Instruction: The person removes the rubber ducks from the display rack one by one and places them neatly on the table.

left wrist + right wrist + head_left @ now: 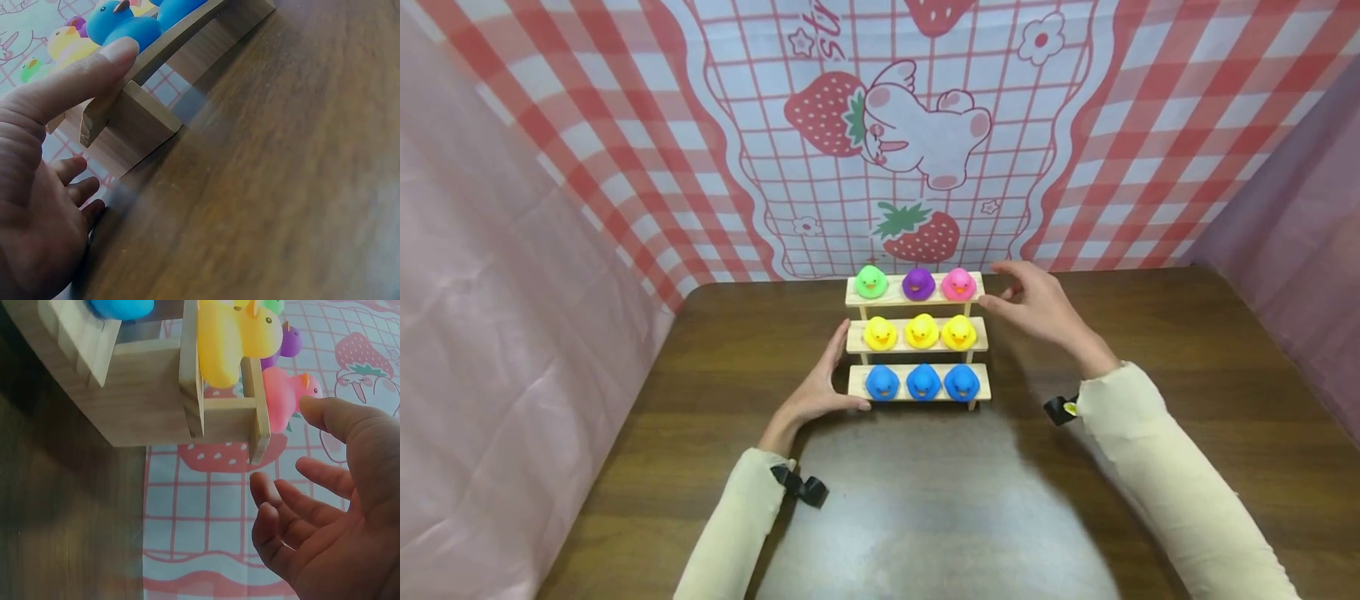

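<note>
A three-tier wooden stand (pixel 857 381) holds a row of rubber ducks on each step. At its left end is my left hand (pixel 814 393), thumb along the front corner of the lowest step, forefinger up by the middle step. In the left wrist view, the thumb (pixel 94 78) overlaps the step's edge below a blue duck (pixel 119 25). My right hand (pixel 1037 307) is spread beside the top step's right end, holding nothing. Its thumb tip reaches close to the pink duck (pixel 284 394) in the right wrist view, the other fingers loosely bent.
Three blue ducks fill the lowest step, with three yellow ducks (pixel 922 332) above. The top step carries a green duck (pixel 871 282), a purple duck (pixel 918 284) and the pink one. A strawberry-print cloth (pixel 760 150) hangs behind the brown wooden table (pixel 737 367).
</note>
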{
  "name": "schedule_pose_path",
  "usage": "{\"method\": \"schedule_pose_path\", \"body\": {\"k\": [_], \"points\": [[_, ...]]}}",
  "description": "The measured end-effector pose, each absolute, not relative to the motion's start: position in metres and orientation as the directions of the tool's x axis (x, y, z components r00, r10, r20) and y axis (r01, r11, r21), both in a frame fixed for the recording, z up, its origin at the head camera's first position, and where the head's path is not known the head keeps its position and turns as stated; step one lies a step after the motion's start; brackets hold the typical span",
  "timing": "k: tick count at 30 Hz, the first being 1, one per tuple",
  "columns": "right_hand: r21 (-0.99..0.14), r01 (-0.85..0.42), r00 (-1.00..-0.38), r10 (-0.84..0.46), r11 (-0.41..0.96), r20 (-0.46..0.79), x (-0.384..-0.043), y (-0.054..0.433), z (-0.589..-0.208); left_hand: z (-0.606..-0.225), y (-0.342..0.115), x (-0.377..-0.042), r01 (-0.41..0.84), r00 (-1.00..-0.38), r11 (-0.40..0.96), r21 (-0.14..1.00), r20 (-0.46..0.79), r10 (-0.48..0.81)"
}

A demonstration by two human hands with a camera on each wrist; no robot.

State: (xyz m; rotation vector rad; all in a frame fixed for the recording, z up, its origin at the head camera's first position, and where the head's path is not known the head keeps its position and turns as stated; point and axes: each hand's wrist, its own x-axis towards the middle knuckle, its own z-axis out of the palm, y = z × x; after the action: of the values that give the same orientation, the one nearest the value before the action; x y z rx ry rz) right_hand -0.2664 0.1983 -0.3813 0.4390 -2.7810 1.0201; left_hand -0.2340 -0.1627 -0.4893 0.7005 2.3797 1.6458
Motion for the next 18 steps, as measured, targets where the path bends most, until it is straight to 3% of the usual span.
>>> {"method": "schedule_pose_path", "body": {"k": [18], "points": [[-0.619,-0.338,-0.941,-0.244,0.709,0.235,-0.273,0.171,-0.379,-0.492,-0.158,-0.237,0.282,-0.875,0.292,0.914,0.120,0.469]]}}
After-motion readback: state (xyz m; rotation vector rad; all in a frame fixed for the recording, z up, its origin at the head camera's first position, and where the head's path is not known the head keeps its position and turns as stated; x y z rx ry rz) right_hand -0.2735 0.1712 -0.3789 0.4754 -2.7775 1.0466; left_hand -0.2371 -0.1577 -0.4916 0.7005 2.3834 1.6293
